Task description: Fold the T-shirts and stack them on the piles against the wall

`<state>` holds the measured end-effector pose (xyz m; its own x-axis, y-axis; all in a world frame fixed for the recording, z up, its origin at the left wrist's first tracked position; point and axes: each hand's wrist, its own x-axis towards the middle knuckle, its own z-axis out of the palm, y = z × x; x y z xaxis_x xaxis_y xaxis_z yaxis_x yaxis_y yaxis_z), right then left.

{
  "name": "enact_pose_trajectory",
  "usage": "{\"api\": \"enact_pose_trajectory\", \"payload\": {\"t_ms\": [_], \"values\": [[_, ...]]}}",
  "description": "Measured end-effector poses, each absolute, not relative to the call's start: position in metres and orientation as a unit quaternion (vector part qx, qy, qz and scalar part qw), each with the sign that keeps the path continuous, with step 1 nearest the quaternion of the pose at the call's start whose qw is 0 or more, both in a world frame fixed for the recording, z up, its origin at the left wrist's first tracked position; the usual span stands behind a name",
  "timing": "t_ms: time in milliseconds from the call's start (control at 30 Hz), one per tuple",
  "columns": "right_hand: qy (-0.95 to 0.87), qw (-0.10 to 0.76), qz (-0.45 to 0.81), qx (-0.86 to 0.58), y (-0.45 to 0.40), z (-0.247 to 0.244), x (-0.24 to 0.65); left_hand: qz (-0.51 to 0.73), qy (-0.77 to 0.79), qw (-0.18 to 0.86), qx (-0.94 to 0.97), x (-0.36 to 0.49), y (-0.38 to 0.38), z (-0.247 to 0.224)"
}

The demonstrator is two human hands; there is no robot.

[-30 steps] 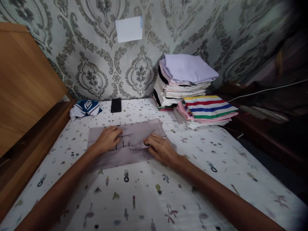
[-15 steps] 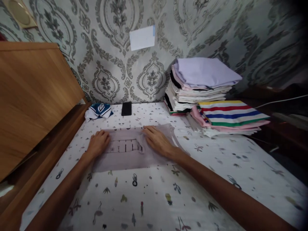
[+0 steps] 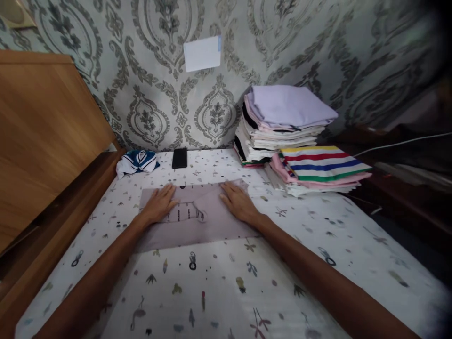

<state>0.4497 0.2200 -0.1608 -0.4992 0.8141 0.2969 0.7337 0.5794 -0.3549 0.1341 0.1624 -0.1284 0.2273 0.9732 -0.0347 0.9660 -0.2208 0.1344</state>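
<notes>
A mauve-grey garment (image 3: 212, 230), folded into a long rectangle with dark printing showing near its middle, lies flat on the patterned bed sheet (image 3: 197, 292). On its left part rests my left hand (image 3: 160, 203), palm down with fingers stretched out. My right hand (image 3: 238, 200) lies flat on the garment's right part, its fingers pointing toward the wall. Neither hand grips anything. The left end of the print is covered by my left hand.
At the back right stands a tall stack of folded clothes (image 3: 278, 136), with a lower pile topped by a striped cloth (image 3: 325, 162) beside it. A black phone (image 3: 180, 158) and a crumpled blue-and-white cloth (image 3: 137, 162) lie by the wall. A wooden panel (image 3: 49, 136) borders the left.
My left hand has slid right and inward across the garment, and its fingers have straightened. My right hand has shifted slightly right, away from the print. The garment's right end looks flatter.
</notes>
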Motion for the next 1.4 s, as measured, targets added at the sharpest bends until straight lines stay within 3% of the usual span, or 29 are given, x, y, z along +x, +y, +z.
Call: {"api": "enact_pose_trajectory", "payload": {"t_ms": [133, 367, 500, 800, 1100, 1200, 1400], "values": [[-0.835, 0.288, 0.145, -0.445, 0.221, -0.156, 0.461, 0.066, 0.630, 0.048, 0.773, 0.131, 0.155, -0.124], [-0.727, 0.386, 0.214, -0.526, 0.197, -0.136, 0.509, 0.147, 0.503, 0.087, 0.847, 0.197, 0.127, -0.100], [-0.672, 0.362, 0.296, -0.574, 0.162, -0.126, 0.538, 0.133, 0.531, 0.128, 0.827, 0.201, 0.111, -0.095], [-0.730, 0.231, 0.225, -0.603, 0.121, -0.121, 0.538, 0.025, 0.614, 0.212, 0.760, 0.166, 0.091, -0.078], [-0.755, 0.240, 0.188, -0.581, 0.109, -0.125, 0.552, 0.050, 0.593, 0.202, 0.778, 0.150, 0.087, -0.091], [-0.759, 0.285, 0.193, -0.553, 0.104, -0.116, 0.554, 0.045, 0.598, 0.207, 0.773, 0.148, 0.088, -0.092], [-0.710, 0.330, 0.363, -0.506, 0.101, -0.113, 0.558, 0.043, 0.594, 0.205, 0.777, 0.150, 0.090, -0.091]]}}
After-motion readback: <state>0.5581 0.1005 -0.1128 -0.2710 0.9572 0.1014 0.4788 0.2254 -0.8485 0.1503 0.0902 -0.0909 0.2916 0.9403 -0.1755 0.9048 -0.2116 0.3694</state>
